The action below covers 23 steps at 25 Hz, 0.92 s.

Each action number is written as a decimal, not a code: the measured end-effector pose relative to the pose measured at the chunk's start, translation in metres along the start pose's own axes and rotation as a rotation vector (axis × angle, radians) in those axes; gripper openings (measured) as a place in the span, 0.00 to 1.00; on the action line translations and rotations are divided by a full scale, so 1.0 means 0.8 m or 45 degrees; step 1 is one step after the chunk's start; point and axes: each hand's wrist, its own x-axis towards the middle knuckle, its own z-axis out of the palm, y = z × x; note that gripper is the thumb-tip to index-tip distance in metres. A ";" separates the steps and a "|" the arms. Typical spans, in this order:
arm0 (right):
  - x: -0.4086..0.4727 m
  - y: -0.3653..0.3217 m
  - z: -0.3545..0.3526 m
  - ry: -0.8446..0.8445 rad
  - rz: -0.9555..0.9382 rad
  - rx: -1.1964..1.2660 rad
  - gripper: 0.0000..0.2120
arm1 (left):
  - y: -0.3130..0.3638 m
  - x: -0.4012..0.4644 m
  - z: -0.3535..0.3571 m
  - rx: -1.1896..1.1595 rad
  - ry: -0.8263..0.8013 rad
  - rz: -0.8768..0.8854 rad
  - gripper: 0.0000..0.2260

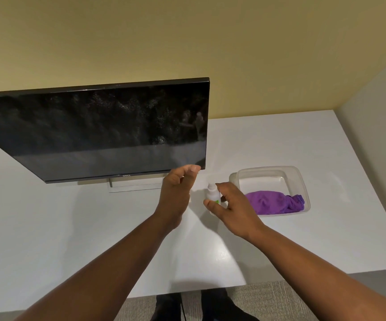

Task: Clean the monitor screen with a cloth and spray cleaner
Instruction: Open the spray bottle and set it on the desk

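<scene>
A single wide-angle camera is sitting on the person's head, looking forward and steeply down, so both forearms are running in from the bottom edge toward the middle of the frame. The left hand (178,193) and right hand (231,207) are lying close to centre, near enough that their fingers are showing plainly. The lens is taking in the desk (71,228) under and around the hands, the monitor (99,130) beyond the left hand, the tray (303,181) just past the right hand, the wall (187,38) further off, and the floor (256,300) nearest the body. Straight lines are bowing toward the edges.
</scene>
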 end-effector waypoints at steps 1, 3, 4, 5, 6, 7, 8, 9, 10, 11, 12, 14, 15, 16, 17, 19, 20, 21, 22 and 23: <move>0.004 0.005 -0.002 0.044 -0.022 -0.017 0.10 | -0.008 0.003 -0.005 0.031 -0.016 0.012 0.09; 0.011 0.013 -0.006 0.118 -0.034 -0.055 0.10 | -0.025 0.009 -0.012 0.082 -0.035 0.032 0.10; 0.014 0.016 -0.009 0.152 -0.030 -0.070 0.11 | -0.034 0.012 -0.014 0.114 -0.035 0.036 0.08; 0.018 0.019 -0.012 0.184 -0.027 -0.082 0.12 | -0.043 0.016 -0.016 0.174 -0.035 0.048 0.07; 0.021 0.022 -0.014 0.211 -0.030 -0.096 0.13 | -0.052 0.020 -0.019 0.260 -0.028 0.070 0.07; 0.025 0.025 -0.016 0.228 -0.038 -0.122 0.13 | -0.060 0.024 -0.020 0.345 -0.023 0.094 0.07; 0.029 0.029 -0.017 0.235 -0.042 -0.163 0.13 | -0.069 0.030 -0.020 0.407 -0.023 0.102 0.08; 0.033 0.032 -0.018 0.236 -0.043 -0.215 0.12 | -0.077 0.036 -0.020 0.452 -0.033 0.091 0.08; 0.038 0.036 -0.019 0.232 -0.043 -0.263 0.11 | -0.086 0.042 -0.019 0.501 -0.049 0.073 0.07; 0.043 0.042 -0.018 0.222 -0.038 -0.286 0.10 | -0.095 0.049 -0.017 0.557 -0.066 0.058 0.08; 0.048 0.048 -0.018 0.204 -0.034 -0.282 0.09 | -0.104 0.055 -0.016 0.616 -0.083 0.050 0.09; 0.056 0.059 -0.017 0.151 -0.040 -0.286 0.11 | -0.119 0.068 -0.009 0.701 -0.118 0.051 0.10; 0.060 0.064 -0.017 0.131 -0.058 -0.324 0.12 | -0.124 0.074 -0.005 0.740 -0.136 0.062 0.10; 0.064 0.068 -0.016 0.124 -0.081 -0.382 0.13 | -0.129 0.080 -0.001 0.778 -0.152 0.075 0.10; 0.066 0.072 -0.015 0.133 -0.103 -0.450 0.14 | -0.134 0.085 0.004 0.816 -0.164 0.084 0.10; 0.070 0.077 -0.012 0.180 -0.093 -0.599 0.13 | -0.143 0.094 0.014 0.887 -0.177 0.091 0.11; 0.071 0.078 -0.011 0.208 -0.071 -0.665 0.12 | -0.146 0.098 0.018 0.915 -0.181 0.095 0.11; 0.073 0.080 -0.010 0.232 -0.052 -0.711 0.11 | -0.149 0.101 0.021 0.935 -0.184 0.097 0.12; 0.074 0.082 -0.008 0.254 -0.044 -0.734 0.11 | -0.152 0.104 0.023 0.950 -0.190 0.099 0.12; 0.075 0.084 -0.007 0.272 -0.040 -0.737 0.11 | -0.155 0.106 0.024 0.965 -0.198 0.098 0.13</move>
